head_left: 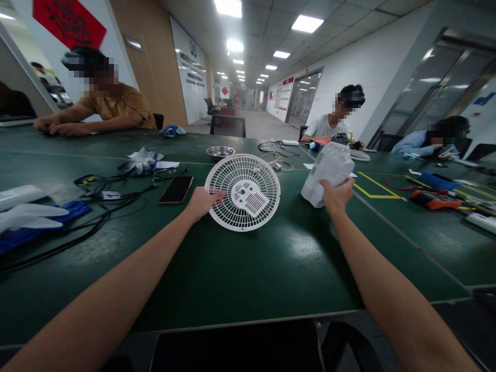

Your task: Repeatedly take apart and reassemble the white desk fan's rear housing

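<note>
A round white fan grille (267, 206) with a slotted centre plate is tilted up above the green table. My left hand (203, 201) is closed on its left rim, thumb across the bars. To the right, my right hand (336, 194) grips a white plastic fan housing (327, 168), held tilted, with a dark part at its top end. The fingers behind the housing are mostly hidden. A dark-screened phone (175, 189) lies just left of my left hand. Behind the grille sits a round metal bowl (220, 151).
Black cables (112, 204), grey work gloves (141, 161) and blue-and-white gloves (42, 219) lie on the left. An orange multimeter (434, 200) and a blue pouch (438, 180) lie right, near yellow tape (377, 196). People sit across the green table (248, 279).
</note>
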Action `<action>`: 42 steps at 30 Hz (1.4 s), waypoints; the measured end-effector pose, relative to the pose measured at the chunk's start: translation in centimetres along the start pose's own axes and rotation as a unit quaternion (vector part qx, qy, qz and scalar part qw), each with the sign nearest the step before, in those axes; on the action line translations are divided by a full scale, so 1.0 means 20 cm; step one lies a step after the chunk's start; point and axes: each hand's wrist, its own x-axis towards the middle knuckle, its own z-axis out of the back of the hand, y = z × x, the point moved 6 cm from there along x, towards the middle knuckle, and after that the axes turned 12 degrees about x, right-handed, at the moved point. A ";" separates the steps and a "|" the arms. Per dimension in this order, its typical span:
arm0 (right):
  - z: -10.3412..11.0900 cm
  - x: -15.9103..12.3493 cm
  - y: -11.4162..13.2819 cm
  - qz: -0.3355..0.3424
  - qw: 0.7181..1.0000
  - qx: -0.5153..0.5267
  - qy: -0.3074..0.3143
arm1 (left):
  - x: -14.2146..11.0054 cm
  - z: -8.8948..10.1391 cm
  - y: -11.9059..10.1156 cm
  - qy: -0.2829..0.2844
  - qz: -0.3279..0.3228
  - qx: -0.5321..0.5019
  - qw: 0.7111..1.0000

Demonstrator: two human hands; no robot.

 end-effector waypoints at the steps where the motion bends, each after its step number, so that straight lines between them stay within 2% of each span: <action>1: 0.01 0.01 -0.02 -0.005 1.000 -0.001 -0.003 | 0.00 0.00 0.00 0.002 0.000 0.000 1.000; 11: -0.01 0.02 -0.15 0.041 0.998 0.034 0.032 | -0.01 0.00 -0.01 -0.003 -0.007 -0.004 1.000; 17: -0.01 0.02 -0.15 0.056 0.997 0.024 0.038 | -0.02 0.00 -0.02 -0.001 -0.012 -0.001 1.000; 21: -0.01 0.05 -0.16 0.060 0.996 0.011 0.073 | -0.01 0.00 -0.01 0.002 -0.011 -0.005 1.000; 26: 0.04 0.10 -0.21 0.053 0.998 0.014 0.031 | 0.00 0.00 0.00 -0.002 -0.004 -0.016 1.000; 30: 0.07 0.15 -0.23 0.047 0.997 0.005 0.056 | 0.01 0.00 0.01 -0.003 0.002 0.002 1.000; 34: 0.10 0.18 -0.20 0.055 0.995 0.024 0.080 | 0.00 0.01 0.01 -0.007 0.008 0.020 1.000; 42: 0.17 0.15 -0.06 0.117 0.990 0.081 0.008 | -0.03 0.01 -0.02 -0.005 0.010 0.024 1.000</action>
